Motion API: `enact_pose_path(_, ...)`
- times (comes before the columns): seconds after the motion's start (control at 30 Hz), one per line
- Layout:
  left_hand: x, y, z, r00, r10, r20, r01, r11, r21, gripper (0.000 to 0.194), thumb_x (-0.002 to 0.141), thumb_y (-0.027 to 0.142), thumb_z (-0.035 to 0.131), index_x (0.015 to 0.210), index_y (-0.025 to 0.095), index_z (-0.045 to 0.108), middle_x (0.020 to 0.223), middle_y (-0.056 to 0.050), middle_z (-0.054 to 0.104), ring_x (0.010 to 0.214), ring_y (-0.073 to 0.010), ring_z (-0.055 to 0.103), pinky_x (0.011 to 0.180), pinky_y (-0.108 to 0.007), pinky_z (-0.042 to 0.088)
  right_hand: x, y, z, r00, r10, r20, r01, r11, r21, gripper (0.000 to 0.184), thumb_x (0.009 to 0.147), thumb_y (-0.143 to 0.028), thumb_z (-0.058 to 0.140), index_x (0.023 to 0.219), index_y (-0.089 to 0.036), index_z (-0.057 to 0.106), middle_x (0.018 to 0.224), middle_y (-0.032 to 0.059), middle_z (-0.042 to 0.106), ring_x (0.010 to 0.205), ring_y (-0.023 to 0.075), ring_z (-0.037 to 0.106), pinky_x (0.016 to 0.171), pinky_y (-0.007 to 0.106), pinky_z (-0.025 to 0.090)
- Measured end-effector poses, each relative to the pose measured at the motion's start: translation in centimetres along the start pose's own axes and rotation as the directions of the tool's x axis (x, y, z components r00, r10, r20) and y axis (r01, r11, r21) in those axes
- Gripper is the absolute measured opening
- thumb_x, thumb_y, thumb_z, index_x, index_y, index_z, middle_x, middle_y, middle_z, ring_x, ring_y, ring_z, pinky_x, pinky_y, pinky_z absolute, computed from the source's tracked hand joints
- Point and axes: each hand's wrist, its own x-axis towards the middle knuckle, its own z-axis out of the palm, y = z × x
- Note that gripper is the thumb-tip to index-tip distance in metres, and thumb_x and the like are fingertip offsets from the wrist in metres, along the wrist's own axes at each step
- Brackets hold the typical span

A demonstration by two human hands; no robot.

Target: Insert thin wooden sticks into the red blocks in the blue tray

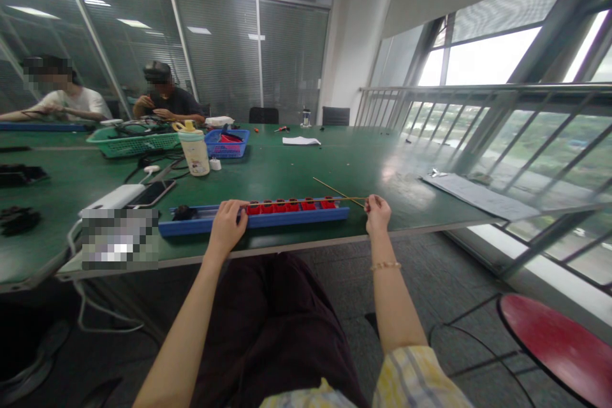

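A long, narrow blue trough lies along the near table edge, with several red pieces in a row inside it. My left hand is closed over the trough, left of the red pieces; its fingertips are partly hidden. A small black part sits in the trough's left end. Just past the right end, my right hand pinches a thin yellowish rod, which runs leftward over the red pieces. A second thin rod lies slanted on the table behind it.
At left are a phone, a white power bank and cables. Behind them stand a cream bottle, a green basket and a blue basket. A clipboard lies at right. Two people sit across at far left.
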Motion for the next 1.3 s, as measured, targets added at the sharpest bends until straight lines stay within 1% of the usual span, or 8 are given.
enact_pose_path(0.13, 0.0, 0.0, 0.0, 1.0, 0.008, -0.002, -0.008, 1.0, -0.004, 0.021, 0.091, 0.022, 0.043, 0.103, 0.022, 0.06, 0.104, -0.007, 0.066, 0.103, -0.025, 0.056, 0.097, -0.041, 0.046, -0.2, 0.0, 0.1, 0.999, 0.012, 0.03, -0.011, 0.999, -0.031, 0.051, 0.065, -0.062, 0.076, 0.087, -0.022, 0.051, 0.06, -0.0054, 0.06, 0.047, 0.0078, 0.05, 0.045, 0.021, 0.039)
enact_pose_path(0.3, 0.0, 0.0, 0.0, 1.0, 0.0, 0.0, 0.0, 1.0, -0.004, 0.021, 0.091, 0.022, 0.043, 0.104, 0.022, 0.06, 0.104, -0.007, 0.065, 0.104, -0.0256, 0.056, 0.097, -0.042, 0.046, -0.1, -0.1, 0.1, 0.998, 0.034, 0.044, -0.033, 0.999, -0.022, 0.052, 0.067, -0.064, 0.073, 0.089, -0.023, 0.048, 0.062, -0.0043, 0.062, 0.05, 0.0102, 0.057, 0.05, 0.024, 0.047)
enact_pose_path(0.63, 0.0, -0.1, 0.2, 1.0, 0.002, 0.005, -0.002, 1.0, -0.005, 0.021, 0.091, 0.022, 0.043, 0.104, 0.021, 0.06, 0.105, -0.008, 0.066, 0.103, -0.0254, 0.056, 0.098, -0.043, 0.046, 0.1, -0.3, 0.2, 0.997, 0.055, -0.052, -0.052, 0.997, 0.049, 0.039, 0.075, -0.052, 0.071, 0.091, -0.025, 0.047, 0.063, -0.0062, 0.061, 0.054, 0.0109, 0.059, 0.053, 0.025, 0.049)
enact_pose_path(0.83, -0.1, -0.3, 0.2, 1.0, -0.002, 0.008, 0.002, 1.0, -0.006, 0.021, 0.091, 0.022, 0.043, 0.104, 0.022, 0.06, 0.106, -0.007, 0.066, 0.104, -0.0256, 0.056, 0.098, -0.043, 0.046, 0.0, -0.4, 0.1, 0.999, 0.039, 0.007, -0.039, 0.999, 0.037, 0.046, 0.07, -0.055, 0.074, 0.093, -0.025, 0.048, 0.067, -0.0061, 0.061, 0.055, 0.0106, 0.059, 0.054, 0.024, 0.049)
enact_pose_path(0.97, -0.1, -0.2, 0.1, 1.0, -0.004, 0.009, 0.004, 1.0, -0.007, 0.021, 0.091, 0.023, 0.043, 0.104, 0.022, 0.059, 0.105, -0.007, 0.066, 0.103, -0.0257, 0.057, 0.098, -0.043, 0.046, 0.0, -0.8, 0.0, 0.993, 0.118, 0.032, -0.12, 0.989, 0.085, 0.049, 0.061, -0.047, 0.083, 0.09, -0.025, 0.051, 0.068, -0.0056, 0.062, 0.056, 0.01, 0.058, 0.052, 0.023, 0.048)
enact_pose_path(1.1, -0.1, -0.2, 0.0, 1.0, -0.001, 0.01, 0.001, 1.0, -0.003, 0.02, 0.092, 0.023, 0.043, 0.103, 0.022, 0.059, 0.105, -0.007, 0.066, 0.103, -0.0256, 0.057, 0.098, -0.043, 0.046, -0.1, -1.5, -0.2, 0.962, 0.23, 0.147, -0.25, 0.96, 0.13, 0.041, 0.061, -0.043, 0.085, 0.084, -0.022, 0.058, 0.064, -0.0048, 0.059, 0.054, 0.0089, 0.054, 0.052, 0.023, 0.048)
enact_pose_path(1.2, 0.0, -0.2, 0.0, 1.0, 0.006, 0.006, -0.006, 1.0, 0.0, 0.02, 0.092, 0.023, 0.043, 0.103, 0.022, 0.06, 0.105, -0.008, 0.066, 0.103, -0.0255, 0.057, 0.097, -0.042, 0.046, -0.5, -2.0, -0.2, 0.924, 0.265, 0.275, -0.301, 0.949, 0.094, 0.038, 0.063, -0.043, 0.086, 0.085, -0.02, 0.064, 0.066, -0.0032, 0.059, 0.055, 0.0091, 0.053, 0.054, 0.025, 0.05)
enact_pose_path(1.3, -0.1, -0.3, 0.0, 1.0, 0.003, 0.01, -0.003, 1.0, 0.004, 0.02, 0.092, 0.023, 0.043, 0.103, 0.022, 0.06, 0.105, -0.008, 0.066, 0.103, -0.0255, 0.057, 0.097, -0.042, 0.046, -0.9, -2.4, -0.1, 0.873, 0.305, 0.382, -0.339, 0.94, 0.025, 0.039, 0.06, -0.041, 0.089, 0.084, -0.019, 0.067, 0.067, -0.002, 0.06, 0.056, 0.0087, 0.052, 0.054, 0.026, 0.049)
